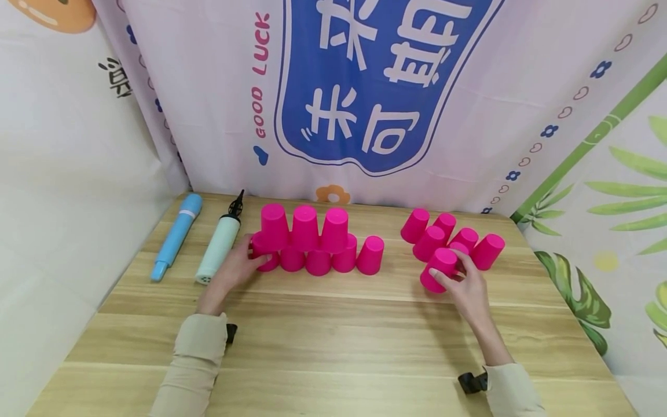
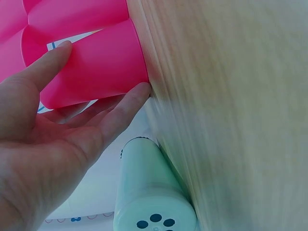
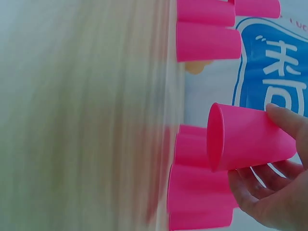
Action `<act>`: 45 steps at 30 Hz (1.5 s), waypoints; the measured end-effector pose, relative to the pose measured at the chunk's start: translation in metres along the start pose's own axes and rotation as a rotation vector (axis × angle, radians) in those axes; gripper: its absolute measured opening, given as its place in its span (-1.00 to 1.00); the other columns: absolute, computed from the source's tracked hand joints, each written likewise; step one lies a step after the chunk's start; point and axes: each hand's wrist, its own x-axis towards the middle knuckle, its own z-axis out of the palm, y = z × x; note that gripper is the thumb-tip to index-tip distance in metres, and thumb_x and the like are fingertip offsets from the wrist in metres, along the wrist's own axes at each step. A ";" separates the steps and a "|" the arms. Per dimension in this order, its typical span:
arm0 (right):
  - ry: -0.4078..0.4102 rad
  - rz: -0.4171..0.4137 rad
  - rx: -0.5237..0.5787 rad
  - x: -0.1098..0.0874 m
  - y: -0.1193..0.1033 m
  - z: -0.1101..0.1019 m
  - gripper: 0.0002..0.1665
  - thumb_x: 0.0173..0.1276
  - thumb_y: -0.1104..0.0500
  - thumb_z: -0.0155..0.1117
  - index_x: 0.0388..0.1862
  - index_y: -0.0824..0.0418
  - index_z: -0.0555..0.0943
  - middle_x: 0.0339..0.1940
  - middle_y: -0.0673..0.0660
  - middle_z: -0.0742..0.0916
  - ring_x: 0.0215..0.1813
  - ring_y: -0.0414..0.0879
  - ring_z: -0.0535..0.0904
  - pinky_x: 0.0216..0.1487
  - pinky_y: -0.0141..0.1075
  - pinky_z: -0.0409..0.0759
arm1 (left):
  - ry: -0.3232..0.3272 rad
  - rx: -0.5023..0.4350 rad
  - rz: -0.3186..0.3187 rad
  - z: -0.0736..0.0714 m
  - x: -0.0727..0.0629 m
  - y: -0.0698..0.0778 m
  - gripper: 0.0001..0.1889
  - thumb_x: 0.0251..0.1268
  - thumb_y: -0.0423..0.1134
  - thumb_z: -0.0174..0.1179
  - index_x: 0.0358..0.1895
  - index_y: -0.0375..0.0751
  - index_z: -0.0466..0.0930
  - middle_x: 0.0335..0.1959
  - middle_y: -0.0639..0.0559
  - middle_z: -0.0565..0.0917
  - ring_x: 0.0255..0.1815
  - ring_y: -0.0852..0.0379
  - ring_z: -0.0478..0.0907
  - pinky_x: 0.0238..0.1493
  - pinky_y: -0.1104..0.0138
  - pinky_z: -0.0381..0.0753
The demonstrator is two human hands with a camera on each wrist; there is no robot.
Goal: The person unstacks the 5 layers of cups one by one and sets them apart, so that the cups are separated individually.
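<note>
Head view: we see the right hand (image 1: 469, 289) pinching a pink cup (image 1: 436, 271) between thumb and fingers, mouth down and, by the right wrist view, clear of the tabletop (image 1: 339, 336), near a cluster of cups (image 1: 429, 242). The left hand (image 1: 237, 269) has thumb and fingers around the leftmost cup (image 2: 98, 65) of a five-cup row (image 1: 318, 263), which carries three upper cups (image 1: 305, 229); a pale green pump (image 1: 219, 249) lies nearby.

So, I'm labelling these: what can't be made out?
Head view: rear pink cup, mostly hidden by held pink cup and right hand.
Left wrist view: base of mint hand pump, partly cut by lower edge.
Right wrist view: upper-row pink cup, cut by top edge.
</note>
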 end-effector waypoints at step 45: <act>0.068 0.169 -0.146 0.026 0.054 -0.053 -0.19 0.25 0.11 0.37 0.36 0.44 0.27 0.19 0.45 0.52 0.21 0.28 0.45 0.00 -0.38 0.47 | -0.003 -0.001 -0.013 0.001 -0.001 0.001 -0.35 0.40 -0.19 0.11 0.38 -0.46 0.06 0.27 -0.44 0.38 0.27 -0.36 0.35 0.24 -0.09 0.42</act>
